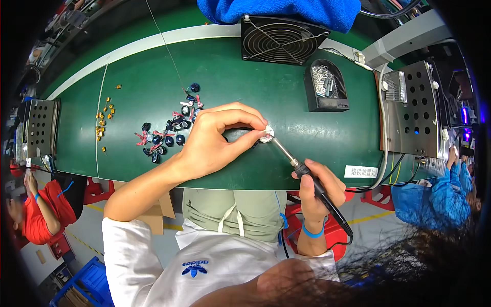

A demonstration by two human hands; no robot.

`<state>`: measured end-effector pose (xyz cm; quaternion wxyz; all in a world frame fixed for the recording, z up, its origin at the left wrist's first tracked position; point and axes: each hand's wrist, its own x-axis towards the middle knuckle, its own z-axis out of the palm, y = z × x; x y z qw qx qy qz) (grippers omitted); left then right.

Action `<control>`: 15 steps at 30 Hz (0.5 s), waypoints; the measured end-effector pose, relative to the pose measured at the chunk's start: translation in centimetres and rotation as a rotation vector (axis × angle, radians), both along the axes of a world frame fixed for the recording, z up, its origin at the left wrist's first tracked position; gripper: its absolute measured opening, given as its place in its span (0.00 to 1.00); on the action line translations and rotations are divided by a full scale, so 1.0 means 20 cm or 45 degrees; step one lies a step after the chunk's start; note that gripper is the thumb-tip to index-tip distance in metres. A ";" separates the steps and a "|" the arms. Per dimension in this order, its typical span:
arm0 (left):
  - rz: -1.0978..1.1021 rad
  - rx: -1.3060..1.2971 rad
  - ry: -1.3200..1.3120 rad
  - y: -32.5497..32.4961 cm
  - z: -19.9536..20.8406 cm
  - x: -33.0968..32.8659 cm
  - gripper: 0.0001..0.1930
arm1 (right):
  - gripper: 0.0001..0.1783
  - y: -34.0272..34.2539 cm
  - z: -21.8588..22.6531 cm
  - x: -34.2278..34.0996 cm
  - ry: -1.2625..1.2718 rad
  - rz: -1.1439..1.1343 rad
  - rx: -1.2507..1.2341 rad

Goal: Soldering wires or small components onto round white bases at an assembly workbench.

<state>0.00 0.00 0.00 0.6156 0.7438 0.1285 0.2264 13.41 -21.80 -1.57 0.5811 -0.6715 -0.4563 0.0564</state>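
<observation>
My left hand (pixel 217 133) reaches in over the green bench, thumb and forefinger pinching a small round silvery component (pixel 267 134). A soldering iron (pixel 319 189) is gripped by its black handle in my right hand (pixel 327 190). The iron's metal tip slants up and left, touching or nearly touching the component; the exact contact is too small to make out. Beyond my left wrist lies a loose cluster of dark round components with red-and-white leads (pixel 176 123), several of them. Farther left, small yellow components (pixel 101 123) are scattered on the bench.
A black fan (pixel 281 41) stands at the back edge, a blue cloth (pixel 286 10) behind it. Right of it sits a black bin (pixel 330 105) of metal bits. A perforated metal box (pixel 417 110) and cables border the right side. Other people sit at both sides.
</observation>
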 end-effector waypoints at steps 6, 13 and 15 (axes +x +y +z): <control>0.003 0.015 -0.011 0.00 0.01 0.00 0.08 | 0.17 0.01 -0.03 0.00 -0.031 -0.021 0.097; 0.017 0.038 0.017 0.00 0.00 0.00 0.08 | 0.18 -0.03 -0.03 0.00 0.065 -0.055 0.041; 0.018 0.038 0.020 0.00 0.00 0.00 0.08 | 0.18 -0.03 -0.03 0.00 0.077 -0.047 0.043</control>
